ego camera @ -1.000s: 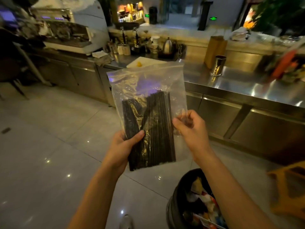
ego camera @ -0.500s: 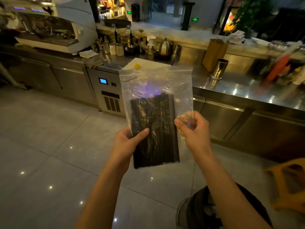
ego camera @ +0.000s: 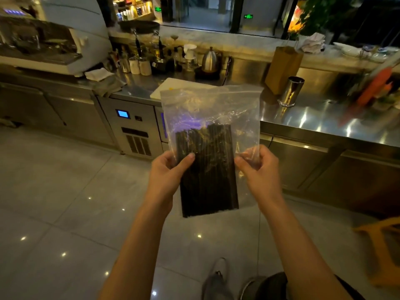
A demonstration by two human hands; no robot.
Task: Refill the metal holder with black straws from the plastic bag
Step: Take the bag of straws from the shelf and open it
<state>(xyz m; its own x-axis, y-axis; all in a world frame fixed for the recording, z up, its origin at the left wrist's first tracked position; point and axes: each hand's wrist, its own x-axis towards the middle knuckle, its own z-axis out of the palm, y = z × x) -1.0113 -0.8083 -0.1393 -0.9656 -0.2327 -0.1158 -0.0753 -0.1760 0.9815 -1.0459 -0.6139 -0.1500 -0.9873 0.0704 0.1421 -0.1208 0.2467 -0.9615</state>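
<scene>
Crinkled clear plastic bag (ego camera: 211,109), matt black straws (ego camera: 205,169), glossy steel counter (ego camera: 324,122).

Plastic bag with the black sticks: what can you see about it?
The plastic bag is clear, crinkly and held upright in the air. Black straws stand bundled in its lower left part; the top looks empty. The left hand grips its left side, the right hand pinches its right edge.

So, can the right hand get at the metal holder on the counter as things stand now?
Probably not yet. The right hand pinches the edge of the plastic bag, and the metal holder stands well beyond it on the counter. Nothing blocks the way, though.
</scene>
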